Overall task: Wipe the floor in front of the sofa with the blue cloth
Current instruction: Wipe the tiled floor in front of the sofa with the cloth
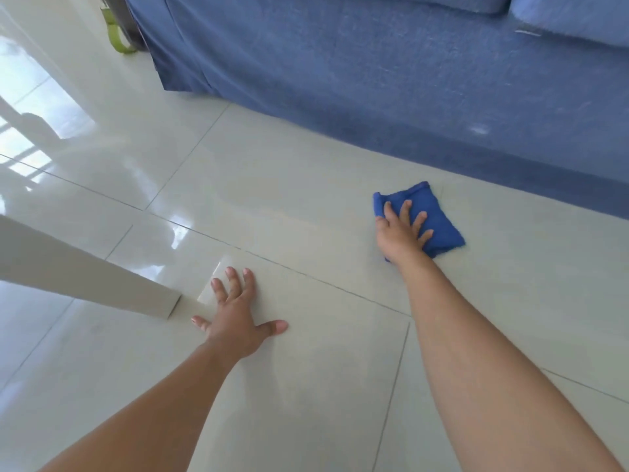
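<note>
A folded blue cloth [432, 212] lies flat on the glossy pale tiled floor [289, 206], a short way in front of the blue sofa [391, 69]. My right hand [401, 231] presses down on the cloth with fingers spread, covering its near left part. My left hand [238, 315] rests flat on the bare floor with fingers apart, holding nothing, near the foot of a white table leg.
A white table leg [85, 277] slants in from the left and meets the floor beside my left hand. The sofa's fabric skirt reaches the floor along the top right. A green object [117, 35] stands by the sofa's far left corner.
</note>
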